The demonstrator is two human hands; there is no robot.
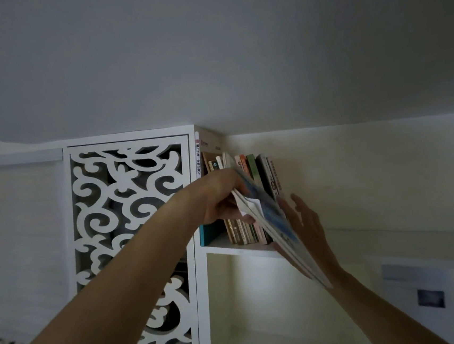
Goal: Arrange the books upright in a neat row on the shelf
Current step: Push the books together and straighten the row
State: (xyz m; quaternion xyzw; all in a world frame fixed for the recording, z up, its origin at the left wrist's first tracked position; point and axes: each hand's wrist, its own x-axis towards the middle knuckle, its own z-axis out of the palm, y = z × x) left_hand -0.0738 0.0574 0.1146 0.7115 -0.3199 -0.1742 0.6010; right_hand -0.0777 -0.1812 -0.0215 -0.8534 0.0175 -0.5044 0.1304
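Observation:
A row of upright books (255,166) stands on a high white shelf (239,249), spines toward me. A thin blue-covered book (273,217) leans steeply out of the row, its lower end hanging past the shelf's front edge. My left hand (222,197) grips this book near its upper part, with loose white pages showing by my fingers. My right hand (305,222) rests behind the book's lower half with fingers spread, supporting it from the right. A tall white book with red print (198,155) stands at the row's left end.
A white carved fretwork panel (131,222) forms the cabinet side left of the shelf. The ceiling sits just above the book tops. A pale wall runs to the right, with a grey wall fixture (414,284) low at right. An open compartment lies below the shelf.

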